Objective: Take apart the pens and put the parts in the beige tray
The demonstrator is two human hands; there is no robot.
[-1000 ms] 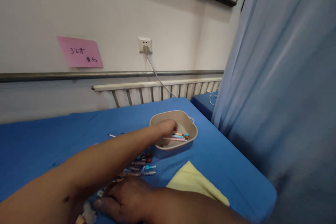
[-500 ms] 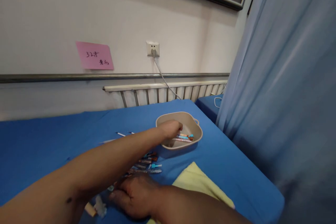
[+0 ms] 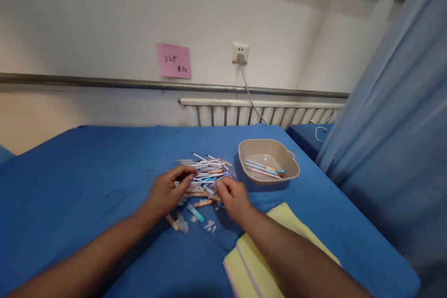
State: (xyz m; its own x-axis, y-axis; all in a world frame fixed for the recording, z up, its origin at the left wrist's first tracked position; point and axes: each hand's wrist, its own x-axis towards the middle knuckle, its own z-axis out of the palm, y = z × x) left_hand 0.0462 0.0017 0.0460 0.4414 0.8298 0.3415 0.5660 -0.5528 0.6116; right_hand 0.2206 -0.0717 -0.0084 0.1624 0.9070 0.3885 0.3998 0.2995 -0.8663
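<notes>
A loose pile of pens point(image 3: 208, 167), mostly white with some blue and orange ones, lies on the blue sheet. My left hand point(image 3: 170, 188) is at the pile's left edge, its thumb and fingers curved with a small gap between the tips. At the right side of the pile is my right hand point(image 3: 234, 196), fingers closed together at the pens; what they pinch is too small to make out. To the right stands a beige basin point(image 3: 251, 144) with several pens point(image 3: 264, 168) lying side by side in it.
A folded yellow towel point(image 3: 289, 221) lies under my right forearm. Near me are a turquoise tube-like piece point(image 3: 196, 213), small white bits point(image 3: 210, 226) and a crumpled clear piece point(image 3: 182, 222). A blue curtain point(image 3: 384, 102) hangs at the right; a bed rail point(image 3: 223, 102) runs along the wall.
My left hand has come out of the basin and back to the left side of the pile. My right hand has moved to the pile's right side. The view has turned left.
</notes>
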